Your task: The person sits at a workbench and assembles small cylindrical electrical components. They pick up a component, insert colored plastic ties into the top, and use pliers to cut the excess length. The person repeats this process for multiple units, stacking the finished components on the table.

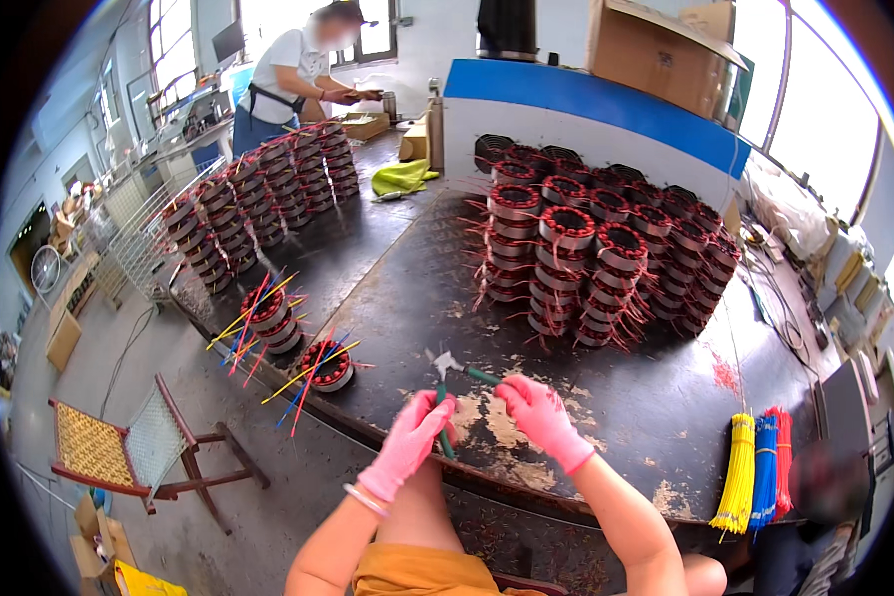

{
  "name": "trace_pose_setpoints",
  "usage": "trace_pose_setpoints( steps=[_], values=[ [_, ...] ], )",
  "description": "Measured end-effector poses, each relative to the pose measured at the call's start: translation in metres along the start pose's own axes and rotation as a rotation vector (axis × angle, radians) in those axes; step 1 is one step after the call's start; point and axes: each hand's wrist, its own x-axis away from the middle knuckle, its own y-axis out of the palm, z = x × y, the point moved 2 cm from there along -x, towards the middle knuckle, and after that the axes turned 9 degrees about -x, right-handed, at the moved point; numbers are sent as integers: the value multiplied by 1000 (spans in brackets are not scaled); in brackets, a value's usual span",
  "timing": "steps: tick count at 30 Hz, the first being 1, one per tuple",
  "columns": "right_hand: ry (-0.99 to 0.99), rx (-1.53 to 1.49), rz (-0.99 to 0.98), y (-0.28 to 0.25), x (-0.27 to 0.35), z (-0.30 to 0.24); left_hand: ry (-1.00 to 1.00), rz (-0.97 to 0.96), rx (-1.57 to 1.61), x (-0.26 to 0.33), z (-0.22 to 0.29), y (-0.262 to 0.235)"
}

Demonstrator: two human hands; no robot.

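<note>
Pliers with green handles (484, 376) are spread wide above the table's front edge, their metal jaws pointing away from me. My left hand (414, 437), in a pink glove, is closed around one handle, whose end pokes out below the fist. The other handle's end is gripped by my right hand (543, 415), also gloved in pink. Left of the pliers lies a single motor stator (326, 366) with red windings and yellow, blue and red leads sticking out. Beside it stands a short stack of similar stators (272, 320) with the same coloured leads.
Tall stacks of stators (566, 268) fill the table's back right, and more stator stacks (258, 194) line its left edge. Yellow, blue and red wire bundles (764, 472) lie at the right. A wooden chair (159, 442) stands left; a co-worker (293, 70) works beyond.
</note>
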Motion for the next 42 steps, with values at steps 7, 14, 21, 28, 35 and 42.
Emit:
trace_pose_setpoints(
  steps=[7, 14, 21, 28, 35, 42],
  values=[
    [156, 255, 129, 3, -85, 17, 221, 434, -1586, -20, 40, -158],
    [-171, 811, 412, 22, -101, 33, -30, 247, -1461, -45, 26, -183],
    [-553, 643, 230, 43, -34, 4, 175, 325, -1352, -14, 64, -194],
    [-459, 721, 223, 87, -68, 17, 263, 522, -1351, -35, 160, -245],
    [-542, 537, 223, 82, -49, 10, -7, 465, -1284, -73, 157, -290],
    [-545, 426, 127, 57, -2, 13, -49, 434, -1380, -79, 141, -288]
  ],
)
